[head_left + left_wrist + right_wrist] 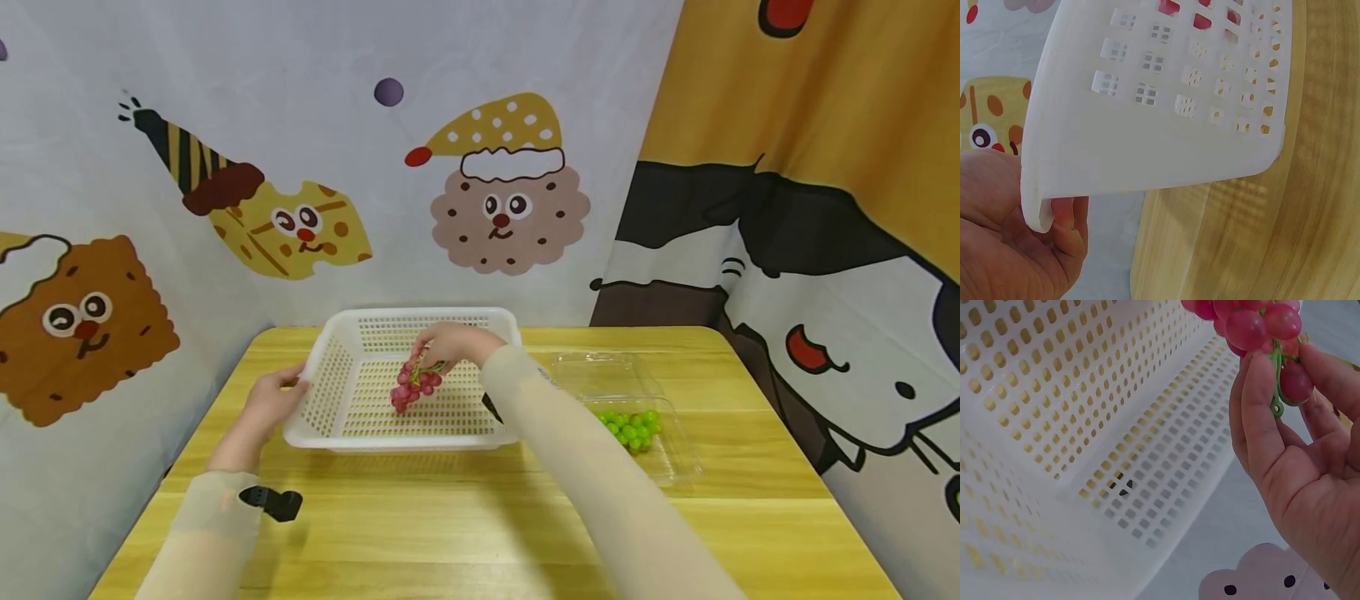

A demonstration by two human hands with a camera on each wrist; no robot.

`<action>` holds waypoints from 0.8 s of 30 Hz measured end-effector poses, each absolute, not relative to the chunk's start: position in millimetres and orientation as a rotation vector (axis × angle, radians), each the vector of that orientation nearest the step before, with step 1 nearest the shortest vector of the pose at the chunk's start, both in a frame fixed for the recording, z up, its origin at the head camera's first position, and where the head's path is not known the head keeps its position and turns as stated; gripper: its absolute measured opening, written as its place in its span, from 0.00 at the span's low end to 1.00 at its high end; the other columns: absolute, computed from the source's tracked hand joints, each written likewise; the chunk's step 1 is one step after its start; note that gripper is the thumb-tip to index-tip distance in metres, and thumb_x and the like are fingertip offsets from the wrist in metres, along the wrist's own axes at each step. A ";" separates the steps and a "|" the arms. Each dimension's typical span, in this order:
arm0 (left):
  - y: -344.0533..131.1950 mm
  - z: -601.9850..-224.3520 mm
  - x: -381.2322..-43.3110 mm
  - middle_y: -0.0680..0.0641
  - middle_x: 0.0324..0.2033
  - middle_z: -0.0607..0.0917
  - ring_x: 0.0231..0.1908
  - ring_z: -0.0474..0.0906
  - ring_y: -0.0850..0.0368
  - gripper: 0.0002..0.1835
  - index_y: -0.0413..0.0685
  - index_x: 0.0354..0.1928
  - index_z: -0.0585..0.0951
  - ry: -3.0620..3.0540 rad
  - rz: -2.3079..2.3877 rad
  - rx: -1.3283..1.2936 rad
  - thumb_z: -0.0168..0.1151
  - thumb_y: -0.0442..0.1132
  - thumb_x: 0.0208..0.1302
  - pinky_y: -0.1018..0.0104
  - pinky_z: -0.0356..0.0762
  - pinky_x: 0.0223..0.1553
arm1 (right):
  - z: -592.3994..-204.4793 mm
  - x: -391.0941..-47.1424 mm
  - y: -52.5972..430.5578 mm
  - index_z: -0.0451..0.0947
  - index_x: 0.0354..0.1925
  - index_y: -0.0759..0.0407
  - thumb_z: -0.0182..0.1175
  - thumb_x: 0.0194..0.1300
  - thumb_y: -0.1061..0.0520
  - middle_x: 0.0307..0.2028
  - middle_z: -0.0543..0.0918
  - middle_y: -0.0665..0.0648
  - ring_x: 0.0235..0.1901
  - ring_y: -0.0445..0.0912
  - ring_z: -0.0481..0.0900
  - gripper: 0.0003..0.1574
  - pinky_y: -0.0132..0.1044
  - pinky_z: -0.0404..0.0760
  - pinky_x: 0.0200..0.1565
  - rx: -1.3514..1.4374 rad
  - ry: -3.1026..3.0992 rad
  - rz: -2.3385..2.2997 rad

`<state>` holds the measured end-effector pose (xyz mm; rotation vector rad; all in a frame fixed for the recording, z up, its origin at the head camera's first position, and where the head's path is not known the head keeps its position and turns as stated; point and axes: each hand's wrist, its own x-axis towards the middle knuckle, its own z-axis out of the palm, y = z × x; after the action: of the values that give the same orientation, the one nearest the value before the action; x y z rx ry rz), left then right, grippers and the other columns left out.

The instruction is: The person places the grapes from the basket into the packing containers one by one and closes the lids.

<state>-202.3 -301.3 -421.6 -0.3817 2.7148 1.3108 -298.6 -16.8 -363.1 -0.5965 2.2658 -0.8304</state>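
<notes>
A white plastic basket with a grid of holes stands at the back of the table. My left hand holds its left rim; in the left wrist view the fingers curl round the rim of the basket wall. Over the basket, my right hand pinches the green stem of a bunch of red grapes. Seen from the right wrist, the grapes hang beyond the fingertips, and one grape sits between the fingers and thumb. Whether the bunch touches the basket floor, I cannot tell.
Right of the basket lies an opened clear plastic box with a bunch of green grapes in it, partly hidden by my right sleeve. A cartoon-printed cloth hangs behind the wooden table.
</notes>
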 end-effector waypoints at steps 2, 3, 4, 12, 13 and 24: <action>-301.7 -422.2 -202.6 0.27 0.61 0.64 0.46 0.75 0.44 0.28 0.39 0.71 0.57 2.709 1.310 -0.388 0.45 0.41 0.73 0.66 0.78 0.37 | -362.6 -298.6 -12.7 0.78 0.47 0.53 0.56 0.67 0.58 0.43 0.77 0.54 0.36 0.45 0.77 0.10 0.35 0.81 0.36 -0.595 2.265 -0.854; -301.7 -422.3 -202.7 0.27 0.61 0.64 0.46 0.75 0.44 0.28 0.39 0.71 0.57 2.708 1.309 -0.389 0.45 0.41 0.73 0.66 0.78 0.37 | -362.3 -298.5 -10.6 0.79 0.46 0.52 0.57 0.67 0.58 0.43 0.77 0.53 0.37 0.45 0.78 0.10 0.35 0.81 0.36 -0.585 2.260 -0.872; -301.9 -422.5 -203.0 0.27 0.61 0.64 0.46 0.75 0.44 0.28 0.39 0.71 0.57 2.710 1.305 -0.392 0.45 0.41 0.73 0.66 0.78 0.37 | -362.2 -298.4 -8.6 0.79 0.46 0.52 0.57 0.67 0.57 0.43 0.77 0.53 0.37 0.45 0.78 0.09 0.35 0.81 0.36 -0.579 2.256 -0.886; -301.7 -422.0 -203.6 0.27 0.61 0.65 0.45 0.75 0.44 0.28 0.40 0.71 0.57 2.730 1.274 -0.400 0.46 0.42 0.73 0.64 0.78 0.38 | -367.1 -296.6 7.1 0.78 0.43 0.52 0.57 0.67 0.57 0.45 0.76 0.54 0.37 0.43 0.77 0.06 0.38 0.81 0.40 -0.516 2.234 -1.003; -301.5 -421.9 -203.4 0.27 0.61 0.65 0.45 0.75 0.44 0.28 0.40 0.71 0.57 2.730 1.272 -0.394 0.46 0.42 0.73 0.64 0.79 0.38 | -367.9 -296.4 9.0 0.78 0.44 0.52 0.57 0.67 0.58 0.47 0.75 0.54 0.38 0.43 0.78 0.07 0.38 0.81 0.41 -0.514 2.232 -1.020; -300.9 -421.4 -201.0 0.27 0.59 0.66 0.41 0.77 0.46 0.28 0.38 0.71 0.57 2.743 1.277 -0.366 0.45 0.41 0.73 0.65 0.79 0.35 | -366.8 -291.6 35.2 0.78 0.46 0.54 0.58 0.66 0.59 0.45 0.81 0.55 0.42 0.46 0.81 0.10 0.41 0.82 0.43 -0.539 2.204 -1.284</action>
<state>-201.0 -300.9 -421.4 -0.3658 2.7428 1.2771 -291.6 35.2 -366.8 -0.5393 2.2038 -1.2842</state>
